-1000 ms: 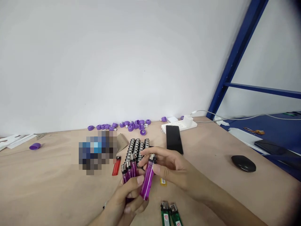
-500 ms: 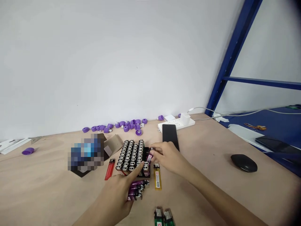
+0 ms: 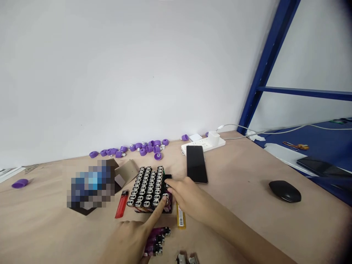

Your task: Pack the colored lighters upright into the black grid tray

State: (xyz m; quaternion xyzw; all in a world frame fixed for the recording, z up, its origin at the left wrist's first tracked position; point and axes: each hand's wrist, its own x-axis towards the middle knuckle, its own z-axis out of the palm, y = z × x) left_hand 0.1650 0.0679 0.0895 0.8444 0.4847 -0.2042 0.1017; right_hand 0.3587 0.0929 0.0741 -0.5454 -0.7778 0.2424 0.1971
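Note:
A black tray holds upright lighters in rows, their metal tops facing up. Several purple lighters are gripped in my left hand, whose index finger stretches out to the top of a lighter at the tray's near right corner. At the tray's right row, my right hand pinches a purple lighter, partly hidden by the fingers. Beneath that wrist a yellow lighter lies flat. A red lighter rests left of the tray. Two lighter tops show at the bottom edge.
Left of the tray stands an opened box, its front blurred. Purple caps lie along the wall. A phone leans against a white power strip. On the right is a black mouse, near a blue frame.
My right hand has brought the purple lighter from a tilt at the tray's right side down into the right row. The whole view has shifted slightly. My left hand still holds its lighters.

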